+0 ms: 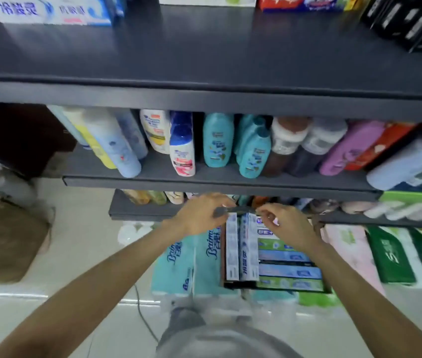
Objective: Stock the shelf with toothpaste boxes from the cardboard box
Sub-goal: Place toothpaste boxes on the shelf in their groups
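A cardboard box (223, 257) sits low in front of me on stacked tissue packs. It is filled with flat toothpaste boxes (289, 271) in blue and green. Two grey-white toothpaste boxes (241, 250) stand on end at the box's left side. My left hand (199, 215) grips their top ends from the left. My right hand (286, 224) pinches them from the right. The top shelf (204, 50) is a dark grey board with a wide bare stretch. More toothpaste boxes (49, 9) stand at its far left.
Shampoo and lotion bottles (216, 140) crowd the middle shelf, and small bottles fill the shelf (142, 208) below. Light blue tissue packs (176, 264) lie under the cardboard box, green and pink packs (391, 254) to its right. Black boxes (411, 19) stand at the top right. The floor is tiled.
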Demonstrator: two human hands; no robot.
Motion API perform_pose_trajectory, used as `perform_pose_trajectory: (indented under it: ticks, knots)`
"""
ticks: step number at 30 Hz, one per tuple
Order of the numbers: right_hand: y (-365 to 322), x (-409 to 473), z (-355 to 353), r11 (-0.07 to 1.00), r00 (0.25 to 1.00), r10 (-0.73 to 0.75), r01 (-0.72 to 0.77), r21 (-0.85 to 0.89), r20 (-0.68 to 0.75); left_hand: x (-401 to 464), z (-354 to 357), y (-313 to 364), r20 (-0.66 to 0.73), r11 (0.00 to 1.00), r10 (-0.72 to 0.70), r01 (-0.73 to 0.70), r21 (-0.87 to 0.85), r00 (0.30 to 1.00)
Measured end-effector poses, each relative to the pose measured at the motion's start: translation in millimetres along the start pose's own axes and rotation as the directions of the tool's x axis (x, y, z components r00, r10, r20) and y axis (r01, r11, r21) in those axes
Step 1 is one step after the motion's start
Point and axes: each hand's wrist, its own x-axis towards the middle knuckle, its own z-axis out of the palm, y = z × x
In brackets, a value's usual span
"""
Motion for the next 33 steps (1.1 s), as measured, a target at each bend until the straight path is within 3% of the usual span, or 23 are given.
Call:
perform_pose_trajectory:
  ticks: [3,6,10,13,15,18,22,26,29,31,33]
  knots:
    - [43.1,-18.2,39.1,0.962,0.952,0.254,-0.267,0.060,0.168,11.7,67.2,-6.1,0.152,0.890,-0.367,0.394,-0.231,0.918]
    - [58.9,-24.8,77.9,0.893,0.869,0.402,-0.442,0.085,0.287,12.9,122.7,-4.2,0.125,0.772,-0.580,0.592,-0.232,0.805]
    - [53.8,-20.6,125.3,0.766,0.782,0.490,-0.597,0.238,0.386,14.0,171.3,1.5,0.170,0.678,-0.707,0.726,-0.116,0.687]
    - [46.1,-8.3,147.0,0.620,0.727,0.587,-0.687,0.379,0.358,19.7,192.0,-0.8,0.179,0.643,-0.736,0.757,-0.115,0.653]
    - [44.7,-0.6,158.7,0.586,0.702,0.623,-0.711,0.390,0.345,23.1,198.0,-3.1,0.113,0.634,-0.757,0.766,-0.110,0.643]
    - [46.2,8.5,165.2,0.620,0.706,0.644,-0.708,0.339,0.296,30.4,196.9,-6.7,0.041,0.639,-0.766,0.767,-0.062,0.642]
    - [51.4,5.1,153.8,0.633,0.737,0.628,-0.670,0.389,0.248,35.8,191.9,-6.6,0.099,0.573,-0.809,0.814,-0.095,0.580]
    - [56.7,-13.8,125.1,0.477,0.747,0.619,-0.603,0.639,0.243,34.2,177.2,-0.8,0.136,0.532,-0.815,0.821,-0.209,0.563]
    - [54.4,-25.7,96.6,0.322,0.751,0.630,-0.486,0.812,0.199,23.2,156.3,0.1,0.175,0.483,-0.784,0.762,-0.432,0.596]
    - [47.3,-30.8,74.3,0.202,0.754,0.636,-0.364,0.909,0.161,8.9,138.5,3.3,0.227,0.324,-0.765,0.665,-0.673,0.602]
    - [36.3,-33.3,51.5,0.149,0.749,0.656,-0.250,0.957,0.093,-5.8,120.5,10.0,0.249,0.208,-0.735,0.559,-0.803,0.631]
